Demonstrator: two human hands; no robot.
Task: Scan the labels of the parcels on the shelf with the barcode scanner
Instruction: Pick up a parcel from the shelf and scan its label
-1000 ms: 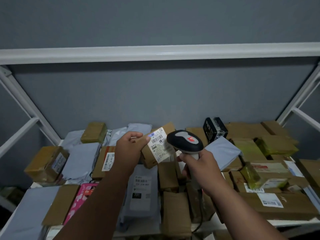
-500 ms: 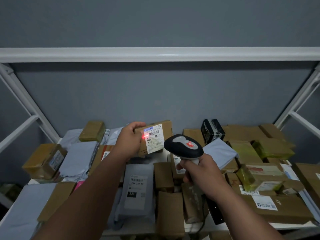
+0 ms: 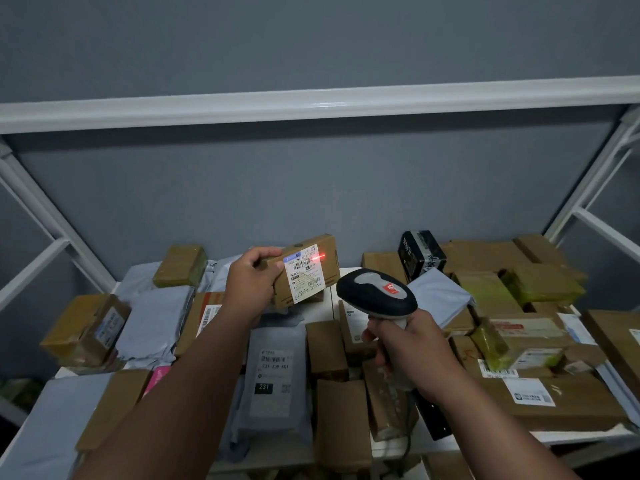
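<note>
The left hand [image 3: 251,291] grips a small brown cardboard parcel [image 3: 304,268] above the white shelf [image 3: 398,445]; a red beam crosses its white barcode label [image 3: 304,276]. The right hand [image 3: 408,348] clasps a black-and-grey barcode scanner [image 3: 375,294]. Below, a grey mailer [image 3: 273,375] reads "231-239-K01".

Held parcel [image 3: 304,268]: small brown cardboard box, lifted above the pile, tilted, gripped at its left end by the left hand [image 3: 251,287].
Label [image 3: 304,273]: white, barcodes, faces the scanner; red beam spot near its upper right edge.
Barcode scanner [image 3: 375,294]: black and grey head, red mark on top, gripped by the right hand [image 3: 405,348], aimed at the label.
Shelf [image 3: 450,441]: white, crowded with brown boxes and grey mailer bags.
</note>
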